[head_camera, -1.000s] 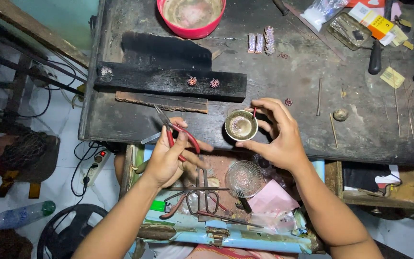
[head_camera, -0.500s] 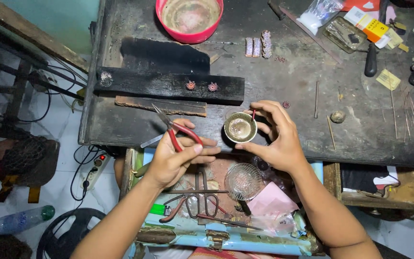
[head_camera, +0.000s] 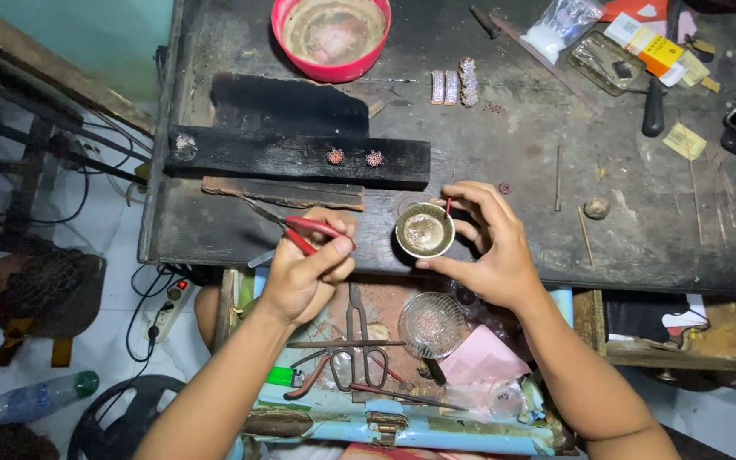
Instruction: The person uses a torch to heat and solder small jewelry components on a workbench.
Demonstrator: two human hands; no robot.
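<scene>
Both grips closed: left hand (head_camera: 304, 271) around red-handled pliers (head_camera: 296, 228), right hand (head_camera: 491, 247) around a small metal cup (head_camera: 425, 230).
Cup sits at the near edge of the dark counter (head_camera: 513, 153), fingers curled about its rim; pliers point left, just beside it. Black wood block (head_camera: 300, 158) lies behind, red bowl (head_camera: 331, 36) farther back.

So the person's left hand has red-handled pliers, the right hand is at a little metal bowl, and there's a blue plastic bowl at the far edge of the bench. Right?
Nearly. The bowl at the far edge of the bench is red, not blue; the head view shows this. The rest holds: the left hand holds the red-handled pliers, and the right hand is at the little metal bowl.
</scene>
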